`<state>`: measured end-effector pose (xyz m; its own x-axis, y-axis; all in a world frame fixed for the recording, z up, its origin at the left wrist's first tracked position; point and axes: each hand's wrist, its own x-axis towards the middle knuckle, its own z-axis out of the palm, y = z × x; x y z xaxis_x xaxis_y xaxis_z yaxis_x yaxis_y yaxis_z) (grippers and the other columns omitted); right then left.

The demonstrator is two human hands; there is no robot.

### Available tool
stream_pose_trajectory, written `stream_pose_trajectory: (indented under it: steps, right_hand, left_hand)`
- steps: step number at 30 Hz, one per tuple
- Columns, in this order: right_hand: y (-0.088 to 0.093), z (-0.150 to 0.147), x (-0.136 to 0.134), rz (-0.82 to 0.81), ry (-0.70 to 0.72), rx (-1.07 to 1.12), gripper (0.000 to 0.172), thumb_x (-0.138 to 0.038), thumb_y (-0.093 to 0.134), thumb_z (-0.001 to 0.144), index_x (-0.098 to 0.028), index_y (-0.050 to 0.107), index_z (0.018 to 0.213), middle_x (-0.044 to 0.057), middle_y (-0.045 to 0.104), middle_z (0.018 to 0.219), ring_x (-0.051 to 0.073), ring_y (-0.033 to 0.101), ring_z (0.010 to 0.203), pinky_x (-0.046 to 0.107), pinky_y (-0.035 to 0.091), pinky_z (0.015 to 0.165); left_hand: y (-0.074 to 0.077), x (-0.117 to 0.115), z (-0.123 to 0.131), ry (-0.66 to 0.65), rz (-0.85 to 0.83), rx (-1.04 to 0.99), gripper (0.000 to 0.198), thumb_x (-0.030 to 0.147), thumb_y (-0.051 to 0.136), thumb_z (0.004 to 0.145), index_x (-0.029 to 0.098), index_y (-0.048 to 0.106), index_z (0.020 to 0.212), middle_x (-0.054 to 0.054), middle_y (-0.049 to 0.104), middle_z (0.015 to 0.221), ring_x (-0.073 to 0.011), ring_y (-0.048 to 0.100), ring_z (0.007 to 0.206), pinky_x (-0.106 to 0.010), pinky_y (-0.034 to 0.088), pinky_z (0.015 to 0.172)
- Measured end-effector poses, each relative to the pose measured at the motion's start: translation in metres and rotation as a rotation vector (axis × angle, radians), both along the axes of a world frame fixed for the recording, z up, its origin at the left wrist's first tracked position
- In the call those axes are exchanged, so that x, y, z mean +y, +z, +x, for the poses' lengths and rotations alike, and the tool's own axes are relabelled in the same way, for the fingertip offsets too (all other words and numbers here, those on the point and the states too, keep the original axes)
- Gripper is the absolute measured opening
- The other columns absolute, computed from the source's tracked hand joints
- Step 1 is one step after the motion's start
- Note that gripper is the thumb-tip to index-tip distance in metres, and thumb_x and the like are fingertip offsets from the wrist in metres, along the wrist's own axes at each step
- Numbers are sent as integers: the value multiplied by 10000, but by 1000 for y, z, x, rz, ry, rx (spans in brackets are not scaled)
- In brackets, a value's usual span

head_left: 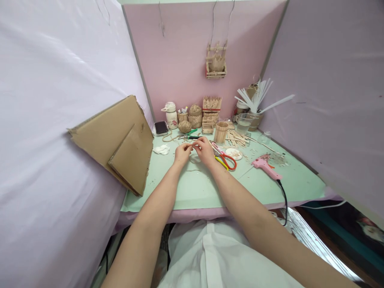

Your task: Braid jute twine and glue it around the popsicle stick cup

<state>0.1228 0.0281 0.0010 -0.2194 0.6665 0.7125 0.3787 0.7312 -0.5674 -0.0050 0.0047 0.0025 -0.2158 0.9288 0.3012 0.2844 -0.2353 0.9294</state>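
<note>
My left hand (182, 154) and my right hand (204, 151) meet above the middle of the green table, fingertips pinched close together. Between them they appear to hold a thin piece of twine (195, 161), which loops down below the fingers toward the tabletop; the held part is mostly hidden. Right beside my right hand lie scissors with red handles (230, 163) and a tool with yellow handles (221, 162). Behind the hands are green-handled pliers (193, 137) and a ball of twine (185, 127).
At the right lies a pink glue gun (267, 167) with its black cord over the edge. Cardboard sheets (120, 140) lean at the left. Craft sticks (237, 138), a stick-covered cup (221, 132), a plastic cup of water (243, 124) and a white bottle (171, 115) stand toward the back.
</note>
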Motion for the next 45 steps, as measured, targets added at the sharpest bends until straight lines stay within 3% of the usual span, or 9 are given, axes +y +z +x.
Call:
stream_pose_trajectory:
  steps: [6,12,19,25,32,40,45]
  right_hand:
    - [0,-6,2,-240,68,244,119,-309,567,751,-197,598,723,30,567,815,163,514,782,301,438,739]
    - [-1,-11,2,-687,216,552,219,-404,611,668,-201,560,731,-18,536,734,106,446,650,216,365,551]
    - [4,-12,-3,-832,303,720,230,-366,675,595,-198,560,702,-35,483,702,78,406,625,171,304,492]
    - [3,-10,-1,-859,278,755,261,-355,701,570,-197,558,721,-43,488,694,76,410,612,172,320,474]
    - [-2,-8,2,-792,233,650,285,-422,657,613,-202,540,750,-31,559,730,88,473,611,201,363,519]
    - [-3,-10,2,-707,151,608,279,-425,630,628,-201,537,766,-13,601,751,105,493,618,212,352,515]
    - [-6,-10,5,-621,125,587,264,-383,629,635,-195,535,793,-3,615,732,128,535,645,245,409,575]
  left_hand:
    - [-1,3,-1,-19,7,-71,170,247,576,698,133,677,774,-24,625,666,-106,520,574,-239,415,590]
    - [1,2,1,-21,-29,-146,186,260,605,683,135,690,793,-30,637,669,-113,539,591,-246,427,598]
    - [8,-4,5,-23,-43,-154,171,239,608,679,142,697,788,-23,630,654,-114,545,599,-244,436,600]
    - [11,-7,6,-33,-62,-117,158,209,598,678,141,698,779,-17,625,633,-115,545,599,-236,425,580]
    - [10,-7,6,-44,-73,-65,155,251,605,682,143,698,743,-13,621,618,-110,516,572,-234,406,556]
    - [6,-6,5,-41,-72,-58,191,327,622,683,141,665,687,-9,605,597,-102,495,540,-230,392,540]
    - [1,-2,2,-8,-77,-45,199,342,622,684,146,654,693,-6,603,591,-110,508,547,-238,388,554]
